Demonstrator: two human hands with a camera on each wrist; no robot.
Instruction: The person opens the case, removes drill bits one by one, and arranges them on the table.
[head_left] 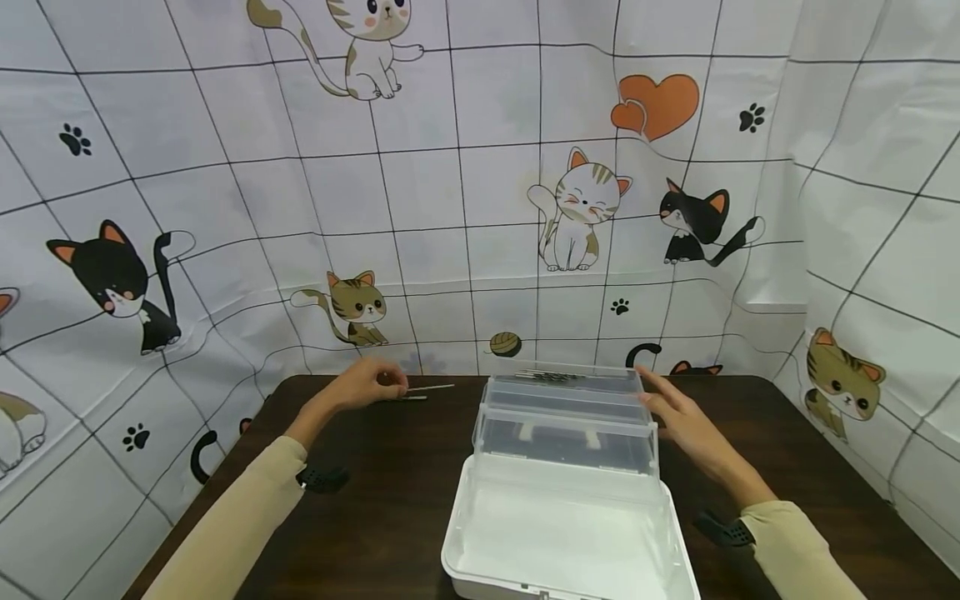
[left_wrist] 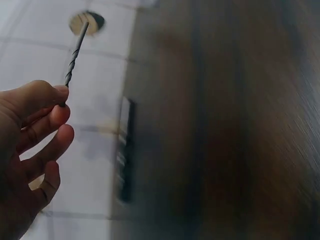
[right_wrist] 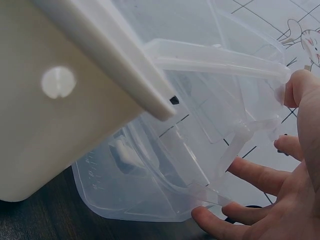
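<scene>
Between thumb and fingertips, my left hand (head_left: 369,383) pinches a thin twist drill bit (left_wrist: 73,62), its spiral flutes near the fingers. A second, thicker-looking drill bit (left_wrist: 125,150) lies on the dark table, blurred in the left wrist view. My right hand (head_left: 678,412) is at the right side of the clear folding trays (head_left: 566,437) of a white toolbox (head_left: 562,533). Its fingers are spread, fairly straight, with the thumb at the tray's edge (right_wrist: 282,82). Several slim metal bits (head_left: 551,377) lie in the far clear tray.
The toolbox stands opened on the dark wooden table (head_left: 375,500), its white base toward me. A white cat-print sheet (head_left: 495,192) hangs behind the table and along both sides. Dark devices (head_left: 322,479) are worn on both wrists.
</scene>
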